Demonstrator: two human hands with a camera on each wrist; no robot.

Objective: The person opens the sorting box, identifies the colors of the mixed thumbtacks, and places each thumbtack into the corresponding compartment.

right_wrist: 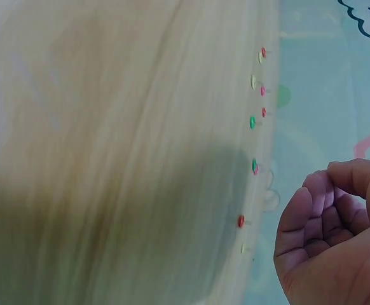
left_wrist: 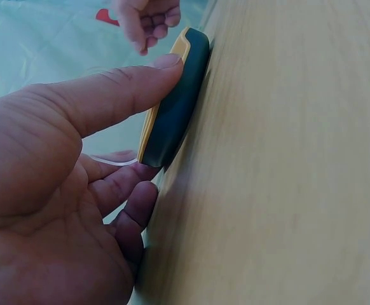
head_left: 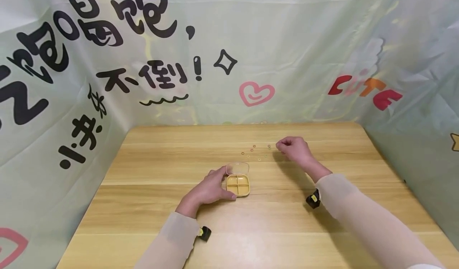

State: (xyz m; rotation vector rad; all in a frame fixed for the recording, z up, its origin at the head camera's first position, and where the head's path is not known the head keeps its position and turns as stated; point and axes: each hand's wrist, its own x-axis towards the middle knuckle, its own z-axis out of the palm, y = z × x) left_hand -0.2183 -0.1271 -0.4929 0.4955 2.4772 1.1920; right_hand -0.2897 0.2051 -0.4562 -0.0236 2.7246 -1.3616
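A small pill box (head_left: pixel 238 185) with yellow inside and four-way dividers stands on the table, its clear lid (head_left: pixel 238 168) raised at the back. My left hand (head_left: pixel 211 187) holds it from the left side. In the left wrist view, the thumb lies on the rim of the dark green case (left_wrist: pixel 184 101) and other fingers meet its far end. Over the table at the right, my right hand (head_left: pixel 297 149) has curled fingers with thumb and index close together. No object shows between them. Several tiny coloured rings (head_left: pixel 252 150) lie just left of this hand.
The wooden table (head_left: pixel 150 205) ends at a printed cloth backdrop (head_left: pixel 297 53) at the back and sides. Red, green, pink and pale rings (right_wrist: pixel 241 221) are scattered toward the back of the tabletop. Black wrist cameras (head_left: pixel 313 199) hang under both sleeves.
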